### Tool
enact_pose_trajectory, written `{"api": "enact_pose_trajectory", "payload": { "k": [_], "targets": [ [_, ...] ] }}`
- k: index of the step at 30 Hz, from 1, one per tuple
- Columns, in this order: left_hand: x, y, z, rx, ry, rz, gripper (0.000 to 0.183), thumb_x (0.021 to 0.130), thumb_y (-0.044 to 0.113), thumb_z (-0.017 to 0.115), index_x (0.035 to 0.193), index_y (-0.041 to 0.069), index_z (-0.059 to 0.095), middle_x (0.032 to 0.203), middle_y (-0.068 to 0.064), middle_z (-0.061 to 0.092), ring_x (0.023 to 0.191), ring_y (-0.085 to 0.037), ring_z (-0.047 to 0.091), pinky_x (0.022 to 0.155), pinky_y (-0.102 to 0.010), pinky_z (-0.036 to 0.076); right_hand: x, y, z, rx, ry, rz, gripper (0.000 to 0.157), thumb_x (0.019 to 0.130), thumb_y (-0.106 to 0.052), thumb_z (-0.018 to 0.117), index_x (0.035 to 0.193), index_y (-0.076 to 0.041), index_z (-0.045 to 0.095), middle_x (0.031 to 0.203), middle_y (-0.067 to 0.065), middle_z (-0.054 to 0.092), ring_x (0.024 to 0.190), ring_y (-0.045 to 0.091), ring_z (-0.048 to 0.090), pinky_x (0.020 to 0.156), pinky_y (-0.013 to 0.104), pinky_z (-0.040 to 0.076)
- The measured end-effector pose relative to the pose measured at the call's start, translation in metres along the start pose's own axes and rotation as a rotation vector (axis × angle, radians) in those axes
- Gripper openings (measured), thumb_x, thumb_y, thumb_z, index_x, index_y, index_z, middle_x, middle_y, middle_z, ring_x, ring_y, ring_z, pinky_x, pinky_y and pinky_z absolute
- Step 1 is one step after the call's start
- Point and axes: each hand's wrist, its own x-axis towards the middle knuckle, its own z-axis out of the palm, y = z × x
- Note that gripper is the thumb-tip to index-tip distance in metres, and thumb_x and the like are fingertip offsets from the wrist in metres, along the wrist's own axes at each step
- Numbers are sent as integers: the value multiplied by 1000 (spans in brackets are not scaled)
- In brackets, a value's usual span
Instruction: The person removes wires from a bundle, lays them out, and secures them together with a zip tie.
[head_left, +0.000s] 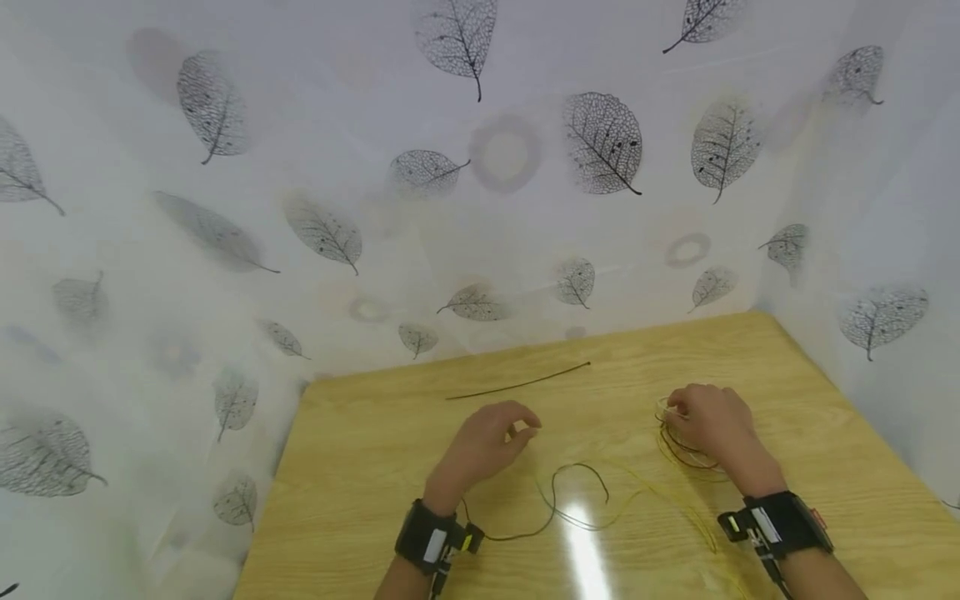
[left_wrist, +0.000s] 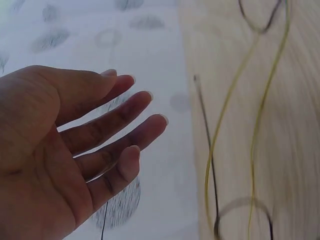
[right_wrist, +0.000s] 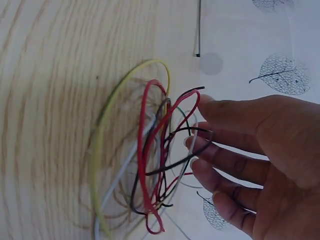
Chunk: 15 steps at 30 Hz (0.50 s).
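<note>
My left hand hovers over the table with fingers loosely bent; the left wrist view shows nothing between the thumb and fingers. At the right, my right hand pinches a loose tangle of thin wires at its edge. In the right wrist view a red wire, a black wire and a yellow wire loop out from the fingertips, with shadows beside them on the wood. Between the hands, a dark wire curves across the table, close to a yellow wire.
A short dark wire lies nearly straight toward the back of the wood-grain table. White leaf-patterned sheeting rises behind the table and along both sides. Each wrist wears a black camera band.
</note>
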Motion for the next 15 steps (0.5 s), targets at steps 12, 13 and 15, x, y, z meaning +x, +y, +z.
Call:
{"api": "enact_pose_trajectory", "payload": {
  "k": [12,13,15],
  "targets": [
    [52,46,44,189,-75,133,26,97,23,62,123,22,65,118,10,66,91,-4,63,68,-16,52,-2,-14,-8,-43,173,-133,7,79,-15,78,85,-13,78,68,0,69,62,23,59,69,46,46],
    [55,48,46,204,-66,144,30,97,23,62,127,21,63,122,9,64,92,-5,63,68,-16,52,-1,-18,-11,-41,184,-154,7,78,-15,78,85,-14,78,67,-1,69,62,23,59,70,46,45],
    [60,53,49,226,-42,165,37,97,22,62,134,20,57,130,8,59,91,-4,63,64,-15,52,2,-26,-17,-30,198,-197,7,77,-15,79,84,-15,77,69,-2,69,64,21,59,70,44,46]
  ]
}}
